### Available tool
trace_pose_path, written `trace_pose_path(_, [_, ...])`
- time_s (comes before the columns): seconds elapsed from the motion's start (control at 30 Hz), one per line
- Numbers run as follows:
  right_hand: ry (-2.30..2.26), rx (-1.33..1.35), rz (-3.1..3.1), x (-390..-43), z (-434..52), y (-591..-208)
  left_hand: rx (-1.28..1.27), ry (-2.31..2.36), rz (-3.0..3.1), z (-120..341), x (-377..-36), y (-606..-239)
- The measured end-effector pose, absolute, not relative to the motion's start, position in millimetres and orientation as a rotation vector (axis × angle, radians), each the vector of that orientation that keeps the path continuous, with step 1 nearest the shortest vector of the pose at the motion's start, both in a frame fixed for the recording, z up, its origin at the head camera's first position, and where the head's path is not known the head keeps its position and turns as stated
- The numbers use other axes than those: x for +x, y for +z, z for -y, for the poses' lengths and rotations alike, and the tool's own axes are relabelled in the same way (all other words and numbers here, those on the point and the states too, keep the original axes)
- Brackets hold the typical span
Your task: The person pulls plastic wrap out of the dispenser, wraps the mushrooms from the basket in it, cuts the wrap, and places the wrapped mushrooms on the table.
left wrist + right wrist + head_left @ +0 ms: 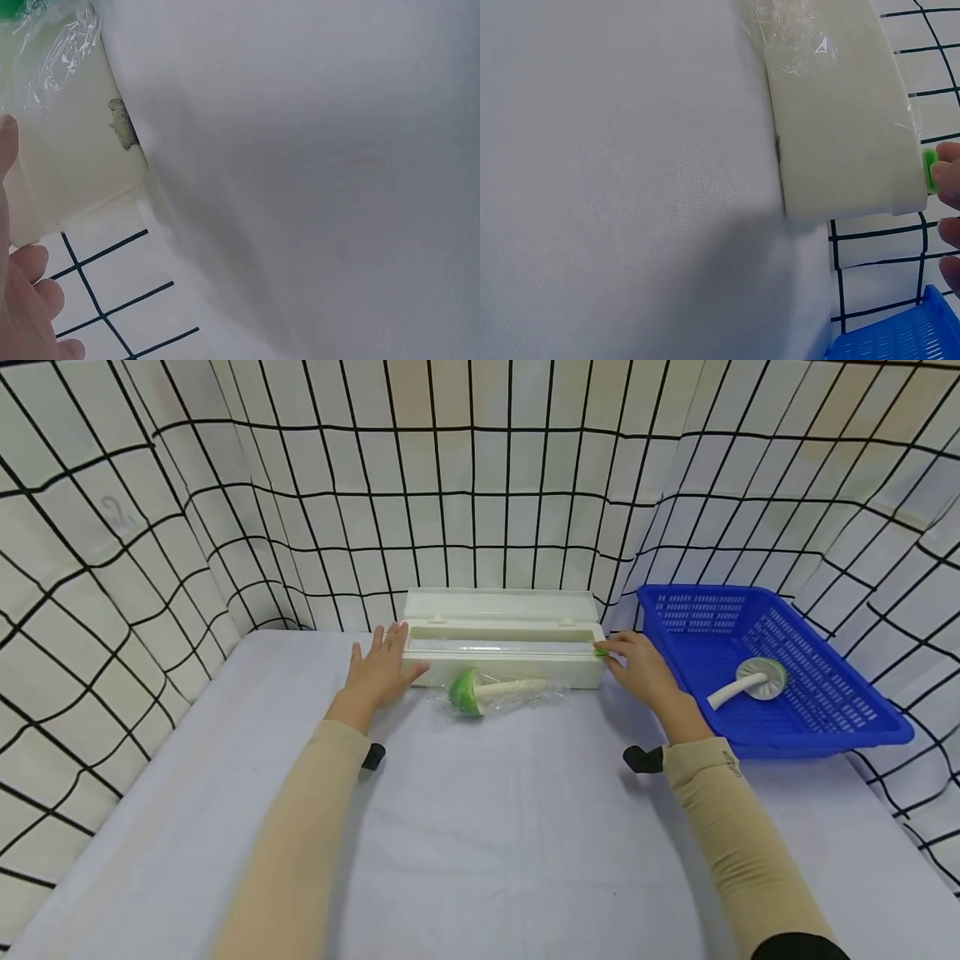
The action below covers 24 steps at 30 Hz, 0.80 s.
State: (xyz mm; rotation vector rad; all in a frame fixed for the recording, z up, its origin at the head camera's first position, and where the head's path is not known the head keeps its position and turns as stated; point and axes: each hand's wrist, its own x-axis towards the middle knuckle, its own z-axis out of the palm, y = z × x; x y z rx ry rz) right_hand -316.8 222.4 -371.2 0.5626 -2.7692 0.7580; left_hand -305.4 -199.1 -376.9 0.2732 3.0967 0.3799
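Near white tabletop's (487,827) far edge: long white plastic box (525,667), axis left-right. Left hand (379,670) on left end, fingers spread; right hand (642,668) pinches green tab (930,171), blue slotted basket (817,745) beyond. Film-wrapped green-capped mushroom (467,694) in front, stem rightward; wide room nearward.

High forward-down head view, close wrist views, white box (510,659) common
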Motion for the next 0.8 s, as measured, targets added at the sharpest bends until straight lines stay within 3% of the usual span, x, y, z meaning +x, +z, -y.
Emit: trace_pose_path(0.8, [0.461, 0.824, 2.445, -314.7, -198.6, -380.6, 0.482, 0.495, -3.392, 194.7, -288.2, -374.8])
